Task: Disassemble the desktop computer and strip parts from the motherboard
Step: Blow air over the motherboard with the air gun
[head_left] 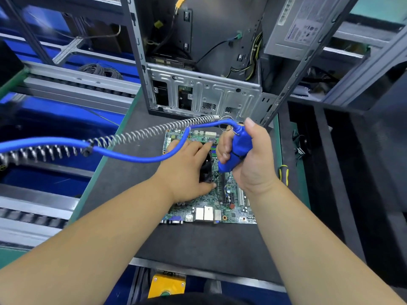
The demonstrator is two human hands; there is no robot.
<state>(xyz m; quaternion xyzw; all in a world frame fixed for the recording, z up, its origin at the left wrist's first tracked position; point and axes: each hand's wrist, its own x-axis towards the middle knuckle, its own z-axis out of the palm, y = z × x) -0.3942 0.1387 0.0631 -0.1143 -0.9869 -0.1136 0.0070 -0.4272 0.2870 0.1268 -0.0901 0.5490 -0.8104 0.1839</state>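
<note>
— Where are we on the motherboard (211, 203)?
— It lies flat on the mat, in front of the open computer case (198, 62). Our right hand (248, 159) wraps the blue powered screwdriver (236, 150), upright, bit down just right of the fan.
— And the left hand (187, 168)?
— Flat on the black cooler fan (207, 166), fingers straight, pressing.

an electronics teardown workshop: roller conveyor rails (66, 84) at frame left, gutted computer case (198, 62) top centre, hose-fed screwdriver (236, 150) over black bench mat (136, 172).
</note>
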